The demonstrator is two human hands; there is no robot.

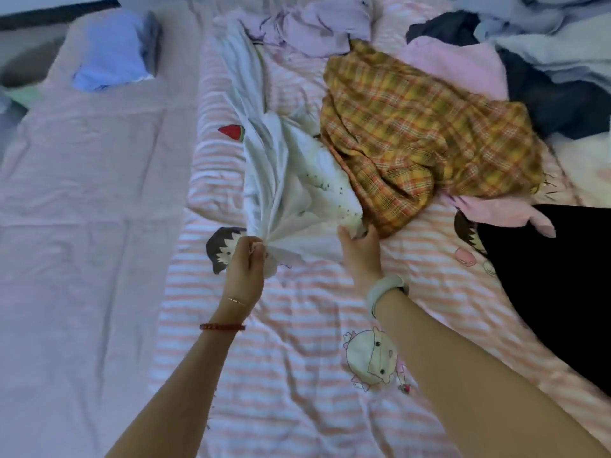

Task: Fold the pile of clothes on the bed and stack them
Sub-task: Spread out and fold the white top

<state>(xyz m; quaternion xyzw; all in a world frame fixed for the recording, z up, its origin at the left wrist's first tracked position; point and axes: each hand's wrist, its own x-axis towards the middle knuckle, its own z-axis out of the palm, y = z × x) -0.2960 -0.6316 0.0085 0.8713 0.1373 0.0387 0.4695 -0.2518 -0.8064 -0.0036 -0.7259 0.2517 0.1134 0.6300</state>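
Bed: pink-and-white striped cartoon-print quilt centre frame, plain pale pink sheet left. On quilt: white garment centre, yellow plaid shirt upper right, black cloth right edge. Folded blue garment upper left.

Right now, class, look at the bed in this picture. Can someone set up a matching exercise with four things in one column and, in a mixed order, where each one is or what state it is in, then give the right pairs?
Things:
1. white garment
2. yellow plaid garment
3. blue folded clothes
4. black garment

Place or state:
A. at the right edge of the view
B. gripped by the left hand and the right hand
C. far left, set apart from the pile
D. crumpled just right of the white one

Pairs: 1-B, 2-D, 3-C, 4-A
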